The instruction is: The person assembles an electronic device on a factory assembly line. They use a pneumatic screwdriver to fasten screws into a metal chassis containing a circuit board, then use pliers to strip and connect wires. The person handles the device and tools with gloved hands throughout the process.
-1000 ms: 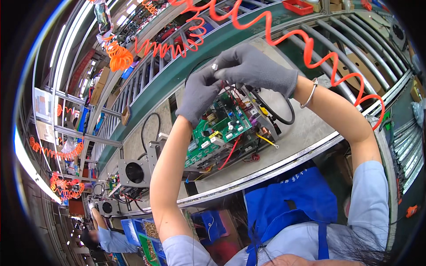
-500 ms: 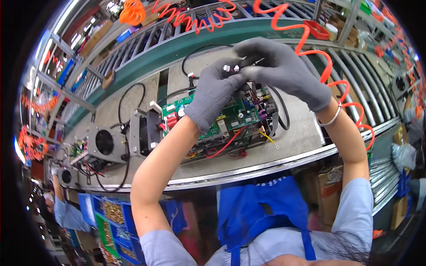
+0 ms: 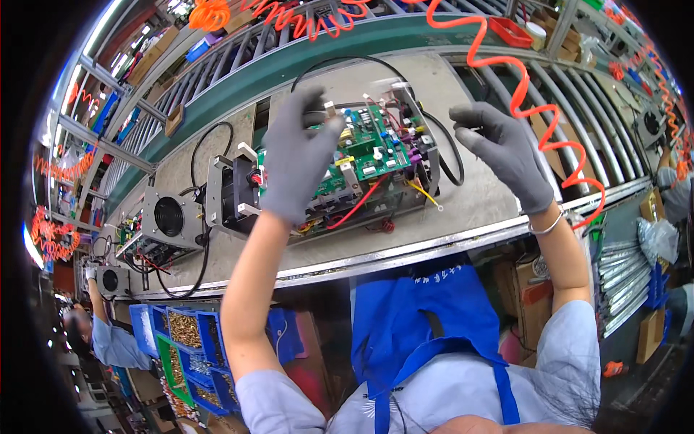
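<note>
A machine chassis with a green circuit board lies on the workbench, crowded with small parts and wires. A red wire and a yellow wire with a ring end hang over its near side. My left hand, in a grey glove and somewhat blurred, is over the board's left part with thumb and fingers apart. It hides that part of the board, and nothing shows in its grasp. My right hand, gloved alike, hovers right of the chassis, fingers apart and bent, holding nothing. A black cable loops between it and the chassis.
Left along the bench stands another fan unit with black cables. A coiled orange air hose hangs by my right hand, over rollers. Blue bins of small brass-coloured parts sit below the bench, near a co-worker's arm.
My hands have parted from above the board, where they were together at small white connectors. The left has moved left and the right has moved right and lower. The connectors are out of my fingers.
</note>
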`<state>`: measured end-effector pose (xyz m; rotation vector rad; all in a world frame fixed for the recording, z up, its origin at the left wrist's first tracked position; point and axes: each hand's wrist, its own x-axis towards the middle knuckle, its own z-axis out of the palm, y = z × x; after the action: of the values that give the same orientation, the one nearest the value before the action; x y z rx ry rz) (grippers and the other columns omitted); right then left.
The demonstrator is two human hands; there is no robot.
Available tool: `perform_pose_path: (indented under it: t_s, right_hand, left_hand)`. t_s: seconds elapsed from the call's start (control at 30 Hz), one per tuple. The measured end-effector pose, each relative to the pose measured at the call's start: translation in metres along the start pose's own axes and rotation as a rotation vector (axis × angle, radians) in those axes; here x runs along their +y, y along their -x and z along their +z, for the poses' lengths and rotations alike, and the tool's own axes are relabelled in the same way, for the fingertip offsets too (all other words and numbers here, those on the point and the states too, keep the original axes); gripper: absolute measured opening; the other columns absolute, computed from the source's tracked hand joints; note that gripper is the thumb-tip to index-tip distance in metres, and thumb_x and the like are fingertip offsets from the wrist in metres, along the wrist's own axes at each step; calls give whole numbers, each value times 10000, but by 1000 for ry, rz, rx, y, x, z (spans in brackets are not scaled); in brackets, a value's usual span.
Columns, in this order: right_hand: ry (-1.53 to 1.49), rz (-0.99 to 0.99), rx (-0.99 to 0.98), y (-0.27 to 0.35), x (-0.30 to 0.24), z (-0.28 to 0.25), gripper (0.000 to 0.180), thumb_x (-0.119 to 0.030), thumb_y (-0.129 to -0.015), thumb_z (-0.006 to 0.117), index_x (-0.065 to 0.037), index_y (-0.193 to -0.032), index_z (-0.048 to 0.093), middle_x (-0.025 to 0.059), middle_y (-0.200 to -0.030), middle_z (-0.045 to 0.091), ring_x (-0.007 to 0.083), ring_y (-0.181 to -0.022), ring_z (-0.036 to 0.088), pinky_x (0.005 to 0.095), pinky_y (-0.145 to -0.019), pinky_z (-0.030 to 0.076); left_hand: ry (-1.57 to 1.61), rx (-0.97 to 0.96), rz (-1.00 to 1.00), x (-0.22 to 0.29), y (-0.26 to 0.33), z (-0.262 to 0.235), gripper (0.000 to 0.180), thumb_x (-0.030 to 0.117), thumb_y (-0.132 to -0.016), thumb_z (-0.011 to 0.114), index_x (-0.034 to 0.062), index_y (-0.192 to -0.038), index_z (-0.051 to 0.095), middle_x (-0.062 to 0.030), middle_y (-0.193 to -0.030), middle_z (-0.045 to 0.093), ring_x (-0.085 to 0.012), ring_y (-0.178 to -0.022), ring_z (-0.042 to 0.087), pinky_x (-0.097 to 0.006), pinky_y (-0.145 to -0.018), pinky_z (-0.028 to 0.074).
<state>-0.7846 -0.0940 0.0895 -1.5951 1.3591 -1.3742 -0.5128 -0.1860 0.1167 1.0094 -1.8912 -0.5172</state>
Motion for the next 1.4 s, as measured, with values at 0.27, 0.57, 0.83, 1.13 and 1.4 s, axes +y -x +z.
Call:
perform_pose_path:
  t_s: [0.27, 0.57, 0.83, 1.13, 1.4]
  right_hand:
    - [58, -97, 73, 86, 79, 45, 224, -59, -881, 635, -28, -1101, 669, 85, -945, 661, 141, -814, 644, 268, -727, 518]
    - [30, -252, 207, 82, 69, 93, 273, -92, -897, 647, -35, -1164, 644, 122, -963, 672, 229, -818, 664, 317, -700, 516]
    - [370, -483, 152, 100, 65, 78, 308, -137, -863, 670, -77, -1163, 633, 114, -929, 620, 296, -806, 622, 387, -684, 513]
    - [1070, -107, 720, 249, 33, -103, 194, -54, -859, 623, -43, -1050, 655, 115, -870, 650, 267, -745, 645, 343, -683, 528]
    - [1286, 848, 613, 275, 156, -257, 419, -394, -831, 639, -37, -1047, 675, 260, -964, 676, 424, -901, 662, 512, -765, 522]
  left_hand:
    - [-304, -55, 319, 24, 136, 52, 370, 40, -756, 749, 50, -1119, 676, -111, -956, 696, -272, -838, 664, -358, -763, 525]
    - [302, -54, -285, -14, 151, 108, 289, 232, -976, 587, -25, -1100, 638, -83, -927, 679, -154, -813, 653, -311, -725, 542]
    - [1103, -190, -800, -34, 121, 144, 294, 284, -960, 593, 27, -1096, 637, -60, -883, 659, -182, -775, 621, -352, -707, 513]
    - [882, -201, -743, -7, 129, 134, 351, 361, -1000, 532, 132, -740, 471, 32, -574, 404, -69, -452, 362, -231, -405, 249]
    - [525, -74, -637, 4, 135, 125, 290, 323, -989, 537, 47, -972, 623, 46, -584, 453, -45, -466, 381, -218, -419, 277]
